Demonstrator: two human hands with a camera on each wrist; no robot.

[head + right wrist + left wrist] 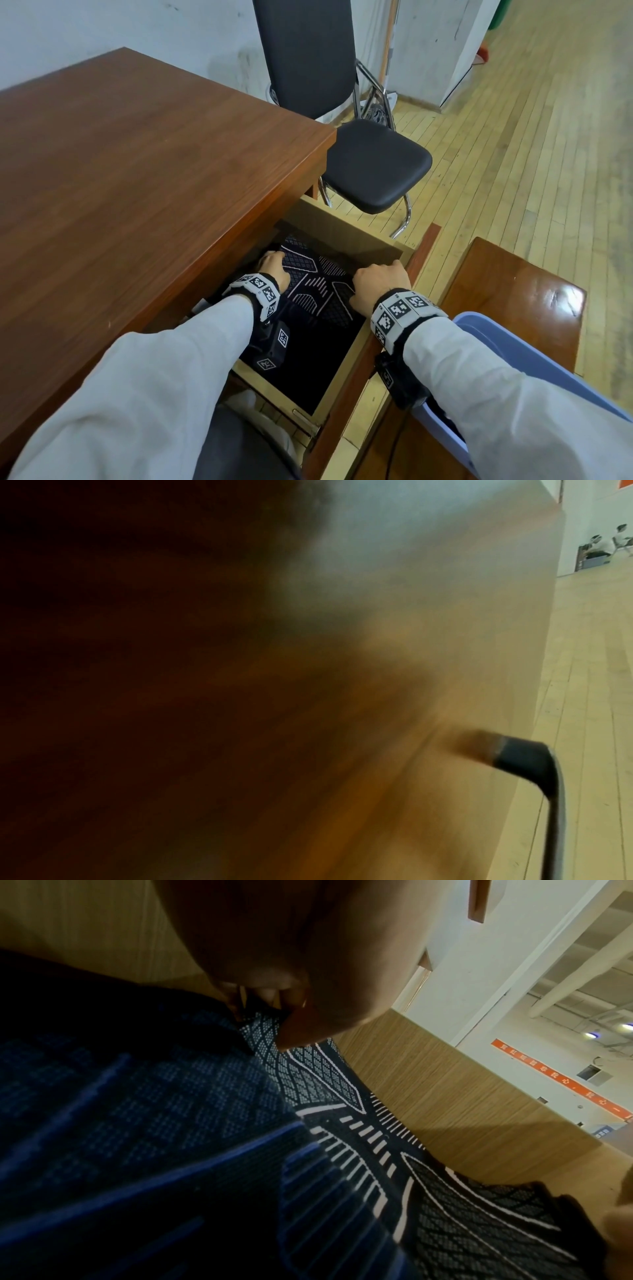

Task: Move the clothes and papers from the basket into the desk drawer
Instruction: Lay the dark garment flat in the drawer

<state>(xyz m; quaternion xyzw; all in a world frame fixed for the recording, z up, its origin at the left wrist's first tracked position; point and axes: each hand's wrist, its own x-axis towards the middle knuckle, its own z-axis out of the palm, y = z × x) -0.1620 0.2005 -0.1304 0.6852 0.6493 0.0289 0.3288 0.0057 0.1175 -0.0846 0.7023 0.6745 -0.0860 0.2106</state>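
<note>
A dark knitted garment [318,291] with pale line patterns lies spread in the open desk drawer [346,236]. My left hand [272,265] is at the garment's far left corner; in the left wrist view the left hand [274,1015] pinches the garment [342,1164] at its edge. My right hand [380,279] has its fingers curled over the garment's right side, close to the drawer front [423,253]. The pale blue basket [513,346] stands under my right forearm, its inside hidden. No papers show. The right wrist view is blurred and shows only the drawer handle [534,761].
The brown desk top [137,171] overhangs the drawer on the left. A black chair [373,164] stands beyond the drawer. A wooden bench [513,284] carries the basket on the right. Wooden floor [531,137] stretches behind.
</note>
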